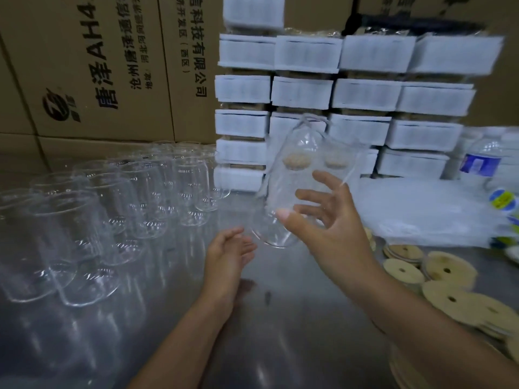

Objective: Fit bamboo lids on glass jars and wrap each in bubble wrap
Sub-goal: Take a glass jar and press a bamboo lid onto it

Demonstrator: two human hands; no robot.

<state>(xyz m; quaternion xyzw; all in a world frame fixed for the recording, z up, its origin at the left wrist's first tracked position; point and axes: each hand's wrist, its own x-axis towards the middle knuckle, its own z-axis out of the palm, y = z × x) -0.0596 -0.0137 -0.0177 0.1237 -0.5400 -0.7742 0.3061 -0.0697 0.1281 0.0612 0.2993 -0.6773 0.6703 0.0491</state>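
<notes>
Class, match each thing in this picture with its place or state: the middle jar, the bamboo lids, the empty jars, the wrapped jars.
Column A:
1 middle jar
2 bamboo lids
3 empty jars
4 wrapped jars

Column B:
a stacked at the back
b tilted, off the table
c standing on the left
d lying flat on the right

Pairs: 1-b, 2-d, 3-c, 4-a.

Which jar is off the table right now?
The tilted jar in the right hand, mid-air before the wrapped stack. The other jars stand on the steel table at left.
</notes>
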